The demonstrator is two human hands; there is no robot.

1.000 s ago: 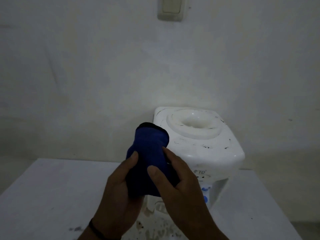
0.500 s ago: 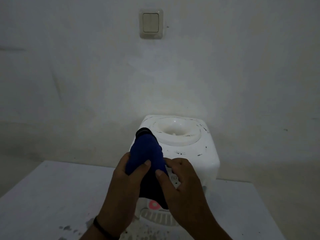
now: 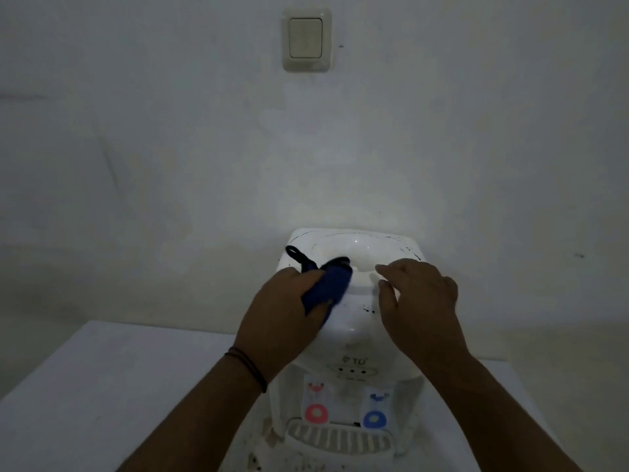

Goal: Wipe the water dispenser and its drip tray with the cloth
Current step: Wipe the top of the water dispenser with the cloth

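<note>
Since half a second ago our hands have parted and come down onto the water dispenser (image 3: pixel 350 321), where before both worked the cloth (image 3: pixel 328 284) together in front of it. From the head view, our left hand (image 3: pixel 286 311) alone grips the bunched blue cloth and presses it on the dispenser's top, by the left rim of the bottle well, probably to start on the dark smears there. Our right hand (image 3: pixel 420 301) holds nothing, fingers relaxed and laid on the top's right side, likely steadying the unit. Down on the white desk (image 3: pixel 102 386), the drip tray (image 3: pixel 340 441) sits under the red and blue taps, not yet wiped, we judge.
</note>
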